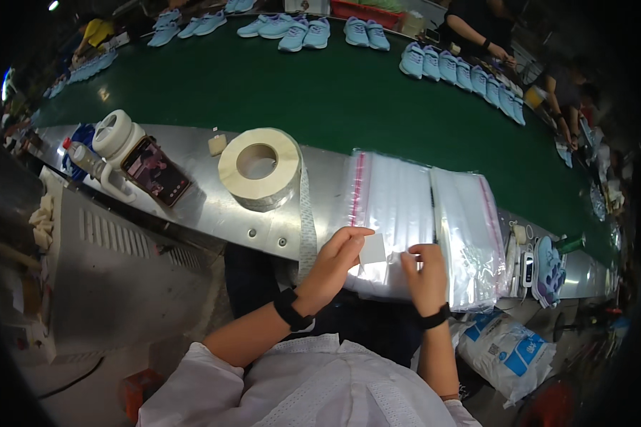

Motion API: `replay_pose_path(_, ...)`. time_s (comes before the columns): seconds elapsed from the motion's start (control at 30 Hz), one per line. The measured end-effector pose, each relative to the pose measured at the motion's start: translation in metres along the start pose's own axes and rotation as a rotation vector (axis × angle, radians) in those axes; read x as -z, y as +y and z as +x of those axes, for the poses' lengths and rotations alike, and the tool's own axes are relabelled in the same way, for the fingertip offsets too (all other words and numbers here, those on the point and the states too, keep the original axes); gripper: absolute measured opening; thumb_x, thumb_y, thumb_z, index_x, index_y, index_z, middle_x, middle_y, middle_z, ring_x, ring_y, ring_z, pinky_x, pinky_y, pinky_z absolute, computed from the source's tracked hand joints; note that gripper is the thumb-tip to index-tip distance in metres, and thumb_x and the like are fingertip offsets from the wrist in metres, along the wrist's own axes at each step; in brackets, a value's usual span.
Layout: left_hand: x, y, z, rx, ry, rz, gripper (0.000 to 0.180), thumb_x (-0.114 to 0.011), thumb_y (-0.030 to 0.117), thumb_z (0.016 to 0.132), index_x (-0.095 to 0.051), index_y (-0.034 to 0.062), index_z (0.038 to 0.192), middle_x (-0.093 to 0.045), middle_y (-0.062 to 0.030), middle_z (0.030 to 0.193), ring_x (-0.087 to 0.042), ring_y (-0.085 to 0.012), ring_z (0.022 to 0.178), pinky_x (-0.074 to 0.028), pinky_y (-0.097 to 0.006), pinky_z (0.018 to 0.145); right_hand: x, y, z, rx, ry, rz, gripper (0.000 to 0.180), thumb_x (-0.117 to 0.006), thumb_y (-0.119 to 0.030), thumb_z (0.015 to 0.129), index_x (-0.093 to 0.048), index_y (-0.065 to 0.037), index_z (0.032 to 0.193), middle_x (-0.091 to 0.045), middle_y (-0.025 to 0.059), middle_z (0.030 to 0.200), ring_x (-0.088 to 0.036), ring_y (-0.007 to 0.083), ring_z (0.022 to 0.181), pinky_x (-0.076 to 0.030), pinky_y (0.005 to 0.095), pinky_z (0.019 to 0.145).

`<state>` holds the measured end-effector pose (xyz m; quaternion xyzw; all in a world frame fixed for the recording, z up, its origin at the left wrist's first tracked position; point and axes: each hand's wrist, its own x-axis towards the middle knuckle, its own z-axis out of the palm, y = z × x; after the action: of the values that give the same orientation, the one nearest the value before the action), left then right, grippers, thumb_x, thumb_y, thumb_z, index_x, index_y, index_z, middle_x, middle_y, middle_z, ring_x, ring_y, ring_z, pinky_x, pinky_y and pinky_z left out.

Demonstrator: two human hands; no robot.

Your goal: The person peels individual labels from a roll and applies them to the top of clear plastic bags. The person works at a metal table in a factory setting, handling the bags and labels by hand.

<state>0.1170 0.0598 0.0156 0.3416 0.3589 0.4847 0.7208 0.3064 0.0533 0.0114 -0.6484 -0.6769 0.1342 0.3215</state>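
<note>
My left hand (335, 257) pinches a small white label (372, 250) by its left edge. The label is above a stack of clear plastic bags (395, 192) with a pink strip along one side. My right hand (427, 279) is over the bags, apart from the label, its fingers curled and thumb drawn in. Whatever may be between those fingertips is too small to make out. A second pile of clear bags (466, 213) lies alongside, partly under my right hand. To the left stands a large roll of labels (256, 192), its loose strip hanging down past the table's edge beside my left forearm.
A phone (157, 171) leans on a white jug (117, 135) at the left. Beyond the metal ledge (206, 203) runs a green conveyor belt (214, 85) with light-blue shoes (303, 34) along its far side. One shoe (547, 270) stands at right. Other people work across the belt.
</note>
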Motion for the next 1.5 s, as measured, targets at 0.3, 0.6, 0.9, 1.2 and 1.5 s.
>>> replay_pose_path(0.3,0.009,-0.052,0.025,-0.002,0.149,-0.235,0.027,-0.031,0.020,0.098,-0.040,-0.0028,0.109,-0.049,-0.0173,0.109,-0.052,-0.0317,0.110,-0.041,-0.040,0.098,-0.044,0.000,-0.007,0.017,0.083,-0.225,0.013,-0.064,-0.013,0.074,-0.052,-0.007,0.074,-0.050,0.0102,0.076,-0.052,0.0297,0.071,-0.043,0.0416,0.058)
replay_pose_path(0.6,0.006,-0.047,0.023,0.018,0.211,-0.170,0.024,-0.038,0.022,0.096,-0.044,-0.0008,0.100,-0.038,-0.0039,0.080,-0.056,-0.0166,0.081,-0.048,-0.030,0.086,-0.046,0.002,-0.007,0.089,0.101,-0.207,0.011,-0.062,-0.011,0.076,-0.053,-0.005,0.074,-0.051,0.0103,0.078,-0.052,0.0294,0.075,-0.043,0.0404,0.061)
replay_pose_path(0.9,0.001,-0.018,0.075,0.292,-0.246,0.012,0.025,-0.053,0.019,0.088,-0.051,-0.0016,0.102,-0.044,-0.0064,0.085,-0.059,-0.0205,0.077,-0.052,-0.032,0.073,0.006,0.020,-0.007,-0.250,-0.050,0.602,0.015,-0.046,-0.013,0.092,-0.053,-0.003,0.083,-0.052,0.0019,0.073,-0.044,0.0070,0.062,-0.037,0.0212,0.057)
replay_pose_path(1.2,-0.037,-0.034,0.087,0.502,-0.324,0.183,0.029,-0.045,0.020,0.091,-0.051,-0.0046,0.104,-0.052,-0.0139,0.100,-0.058,-0.0253,0.088,-0.055,-0.039,0.070,0.020,0.008,0.000,0.008,0.011,0.440,0.012,-0.054,-0.007,0.084,-0.053,0.001,0.093,-0.054,0.0125,0.093,-0.053,0.0229,0.083,-0.044,0.0289,0.069)
replay_pose_path(1.5,0.008,0.020,0.000,0.527,-0.131,-0.165,0.046,-0.038,0.033,0.094,-0.039,-0.0018,0.124,-0.048,-0.0217,0.120,-0.054,-0.0338,0.106,-0.048,-0.042,0.085,0.009,-0.018,-0.037,0.368,-0.053,-0.175,0.037,-0.069,-0.008,0.065,-0.057,-0.005,0.100,-0.055,0.0118,0.101,-0.055,0.0277,0.088,-0.046,0.0350,0.069)
